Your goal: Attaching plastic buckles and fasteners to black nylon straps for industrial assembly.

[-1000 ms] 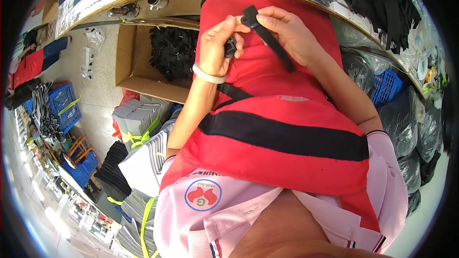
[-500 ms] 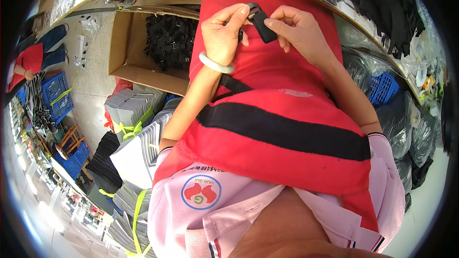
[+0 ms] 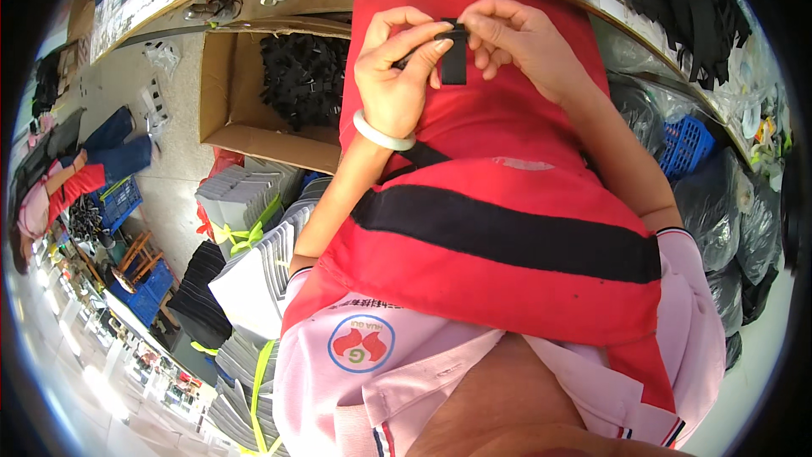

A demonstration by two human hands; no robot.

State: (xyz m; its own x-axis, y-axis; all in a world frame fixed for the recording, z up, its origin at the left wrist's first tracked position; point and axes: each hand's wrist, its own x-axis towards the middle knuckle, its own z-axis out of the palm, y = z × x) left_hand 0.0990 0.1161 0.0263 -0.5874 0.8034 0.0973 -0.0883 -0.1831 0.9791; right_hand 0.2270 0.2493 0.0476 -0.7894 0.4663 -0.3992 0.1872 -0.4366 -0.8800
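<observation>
Above the red apron [image 3: 524,131] on my lap, both hands work on a short black webbing strap [image 3: 454,66] with a small dark buckle at its upper end. My left hand [image 3: 393,76], a pale bangle at its wrist, pinches the buckle end between thumb and fingers; another bit of black strap shows near its palm. My right hand [image 3: 529,46] is closed at the strap's upper edge, thumb and forefinger meeting there. The strap's loose end hangs toward me. Exactly how the strap passes through the buckle is hidden by the fingers.
An open cardboard box [image 3: 266,145] of black strap pieces stands left of my lap. Stacks of grey sheets [image 3: 237,195] tied with yellow-green bands lie nearer. A worktable [image 3: 161,13] curves across the front; plastic bags [image 3: 710,211] and a blue basket [image 3: 683,145] are right. Another person [image 3: 76,182] is far left.
The black strap has turned from slanting to hanging straight toward me. My right hand has shifted up and left to the buckle end. The other person at far left has come further into view.
</observation>
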